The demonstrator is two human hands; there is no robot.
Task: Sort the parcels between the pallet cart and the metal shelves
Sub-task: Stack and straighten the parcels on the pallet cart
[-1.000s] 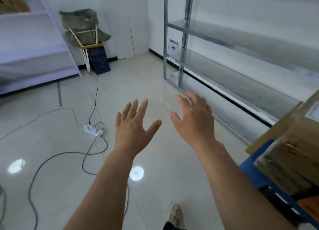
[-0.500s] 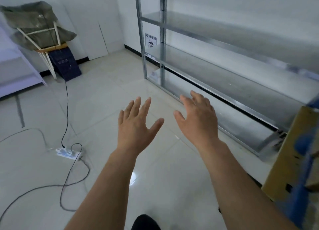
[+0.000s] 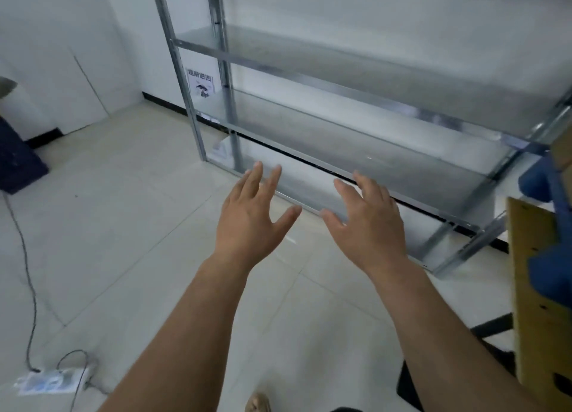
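Both hands — L [image 3: 250, 219] & R [image 3: 368, 226] — spread, empty, before metal shelves [image 3: 340, 80].

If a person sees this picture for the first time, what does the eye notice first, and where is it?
First, the left hand and right hand, both open and holding nothing, at the centre above the tiled floor. Behind them, the metal shelves fill the upper right. A power strip lies bottom left.

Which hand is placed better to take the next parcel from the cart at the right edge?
Probably the right hand: it is open, holds nothing, and is nearer the cart. The left hand is also open but farther away. No parcel is clearly visible.
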